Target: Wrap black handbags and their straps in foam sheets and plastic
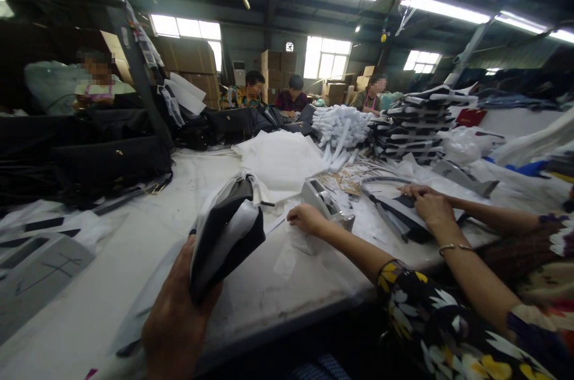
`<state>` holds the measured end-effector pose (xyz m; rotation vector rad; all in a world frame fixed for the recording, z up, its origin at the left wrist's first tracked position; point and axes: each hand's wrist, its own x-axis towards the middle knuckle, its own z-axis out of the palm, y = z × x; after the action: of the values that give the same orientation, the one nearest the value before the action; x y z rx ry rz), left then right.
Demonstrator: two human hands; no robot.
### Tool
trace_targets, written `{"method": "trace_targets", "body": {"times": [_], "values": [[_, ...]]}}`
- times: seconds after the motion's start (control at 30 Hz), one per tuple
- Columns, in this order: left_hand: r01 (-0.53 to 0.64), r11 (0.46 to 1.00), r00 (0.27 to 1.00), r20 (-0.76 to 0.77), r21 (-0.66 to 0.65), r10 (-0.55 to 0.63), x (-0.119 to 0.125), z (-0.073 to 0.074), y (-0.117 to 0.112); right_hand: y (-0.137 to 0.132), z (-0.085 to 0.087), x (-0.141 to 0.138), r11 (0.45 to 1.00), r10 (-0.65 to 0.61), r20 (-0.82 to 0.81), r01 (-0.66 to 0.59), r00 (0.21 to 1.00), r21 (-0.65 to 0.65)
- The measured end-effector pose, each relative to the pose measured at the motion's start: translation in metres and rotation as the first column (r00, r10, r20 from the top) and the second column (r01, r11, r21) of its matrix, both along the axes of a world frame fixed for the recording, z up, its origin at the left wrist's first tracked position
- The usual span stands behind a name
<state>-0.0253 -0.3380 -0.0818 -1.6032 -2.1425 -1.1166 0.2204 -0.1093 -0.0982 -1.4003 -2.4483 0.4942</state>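
Observation:
My left hand (177, 308) grips a small black bag (231, 236) from below, its thumb side hidden behind it. The bag stands tilted, with a white strip across its side and pale wrapping along its edge. To the right, my right hand (307, 219), reaching out of a flowered sleeve, has its fingers pinched together beside a grey tape dispenser (320, 197). Clear film (298, 240) lies under that hand; what the fingertips hold is too small to tell. Beyond the bag is a stack of white sheets (282, 158).
A co-worker's hands (433, 206) press on a black piece at right. Black bags (107, 164) crowd the left, near a grey block-shaped dispenser (49, 278). White rolls (343, 125) and stacked black-and-white pieces (415, 122) stand at the back. Several people sit across the table.

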Motion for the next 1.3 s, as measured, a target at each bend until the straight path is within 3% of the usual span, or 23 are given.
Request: {"method": "trace_targets", "body": {"times": [0.1, 0.23, 0.33, 0.4, 0.43, 0.5, 0.57, 0.63, 0.7, 0.83, 0.97, 1.13, 1.3], "values": [[0.037, 0.999, 0.999, -0.007, 0.036, -0.037, 0.000, 0.000, 0.000, -0.002, 0.018, 0.005, 0.999, -0.032, -0.227, 0.037, 0.973, 0.017], [0.061, 0.997, 0.998, 0.008, 0.041, -0.061, -0.001, -0.003, 0.000, -0.014, 0.048, 0.003, 0.996, -0.057, -0.494, 0.081, 0.868, 0.028], [0.049, 0.999, 0.999, 0.023, 0.021, -0.049, -0.004, -0.004, 0.001, -0.030, 0.061, -0.006, 0.978, -0.082, -0.723, -0.083, 0.686, -0.191], [0.023, 1.000, 0.999, 0.037, 0.003, -0.023, -0.006, -0.004, 0.001, -0.041, 0.060, -0.010, 0.890, -0.180, -0.803, -0.255, 0.568, -0.379], [0.005, 1.000, 0.999, 0.045, -0.006, -0.005, -0.006, -0.002, 0.001, -0.047, 0.057, -0.012, 0.838, -0.229, -0.798, -0.304, 0.558, -0.453], [-0.037, 0.999, 0.997, 0.062, -0.022, 0.038, -0.006, 0.001, 0.000, -0.060, 0.047, -0.011, 0.779, -0.277, -0.727, -0.296, 0.628, -0.553], [-0.074, 0.996, 0.993, 0.085, -0.048, 0.078, -0.005, 0.006, -0.002, -0.072, 0.034, -0.007, 0.777, -0.235, -0.613, -0.233, 0.754, -0.585], [-0.089, 0.994, 0.989, 0.113, -0.059, 0.095, -0.004, 0.009, -0.003, -0.081, 0.024, -0.002, 0.838, -0.126, -0.425, -0.132, 0.897, -0.529], [-0.085, 0.995, 0.986, 0.142, -0.059, 0.093, -0.003, 0.012, -0.003, -0.085, 0.019, 0.001, 0.916, -0.073, -0.232, -0.027, 0.970, -0.401], [-0.090, 0.994, 0.984, 0.146, -0.059, 0.098, -0.002, 0.012, -0.001, -0.070, 0.016, -0.003, 0.976, -0.184, -0.097, 0.170, 0.978, -0.138], [-0.074, 0.997, 0.991, 0.108, -0.032, 0.077, -0.006, 0.006, 0.000, -0.042, 0.007, -0.020, 0.949, -0.314, -0.003, 0.314, 0.950, 0.021], [-0.018, 1.000, 0.996, 0.086, -0.017, 0.020, -0.015, 0.000, 0.000, -0.023, 0.001, -0.027, 0.941, -0.339, 0.031, 0.339, 0.940, 0.015], [-0.080, 0.996, 0.989, 0.125, -0.043, 0.085, -0.011, 0.006, -0.001, -0.025, 0.009, -0.015, 0.964, -0.267, -0.153, 0.265, 0.952, -0.033]]}}
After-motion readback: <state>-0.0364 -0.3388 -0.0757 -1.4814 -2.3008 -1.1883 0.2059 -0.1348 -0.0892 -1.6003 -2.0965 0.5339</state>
